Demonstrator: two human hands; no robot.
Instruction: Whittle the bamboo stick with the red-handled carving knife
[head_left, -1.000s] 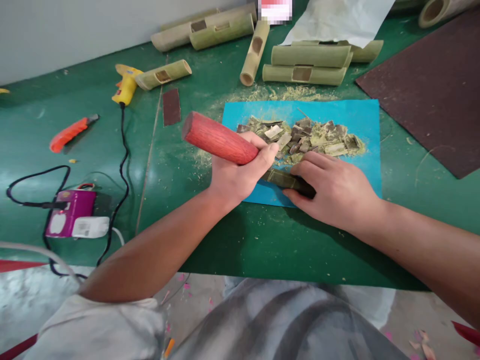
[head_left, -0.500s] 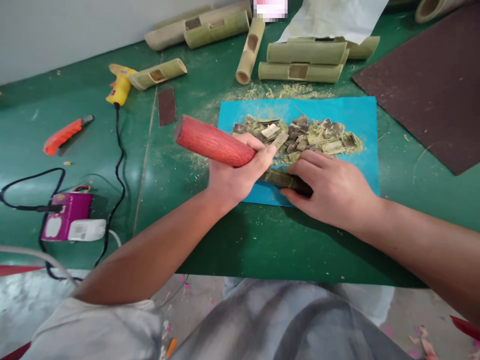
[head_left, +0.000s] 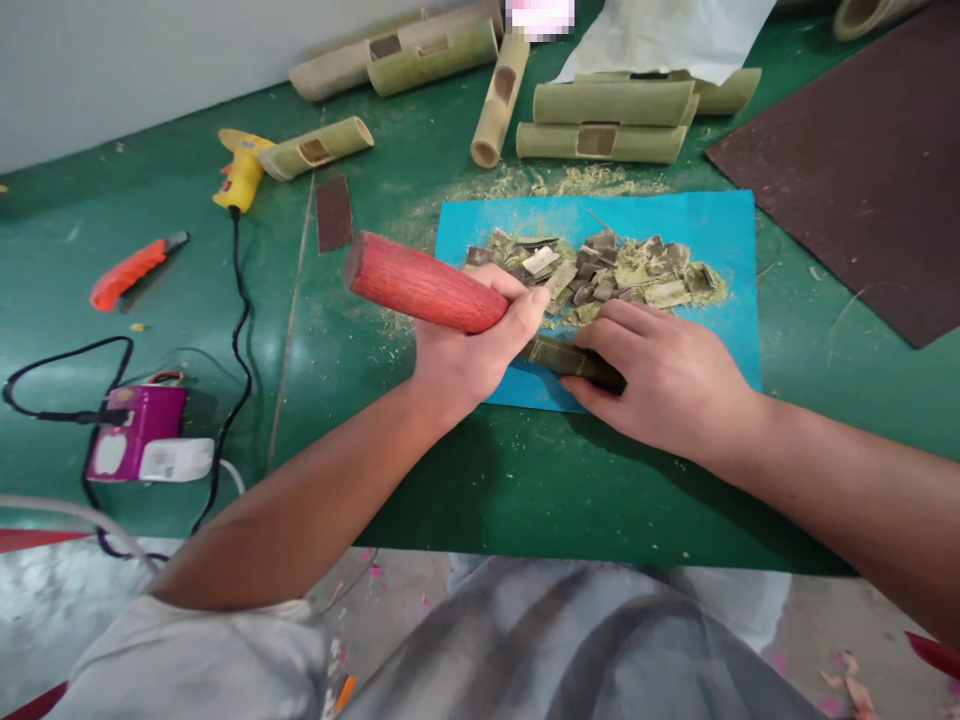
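Observation:
My left hand (head_left: 480, 335) is wrapped round the thick red wooden handle (head_left: 424, 283) of a tool, its butt end tilted up to the left. The tool's working end is hidden behind my fingers. My right hand (head_left: 667, 375) grips a dark green bamboo tube (head_left: 574, 362), which lies under the left hand on a blue sheet (head_left: 720, 220). Much of the tube is covered by both hands. Just beyond them, a heap of bamboo chips and shavings (head_left: 600, 270) spreads across the sheet.
Several bamboo tubes with cut slots (head_left: 611, 105) lie at the back. To the left are a yellow glue gun (head_left: 244, 170), an orange utility knife (head_left: 131, 272), a purple box (head_left: 142, 430) with cables and a small brown sandpaper piece (head_left: 334, 213). A large brown sheet (head_left: 862, 170) covers the right.
The butt end of the red handle has tipped slightly to the left with my left hand. My right hand and the bamboo tube have not visibly moved.

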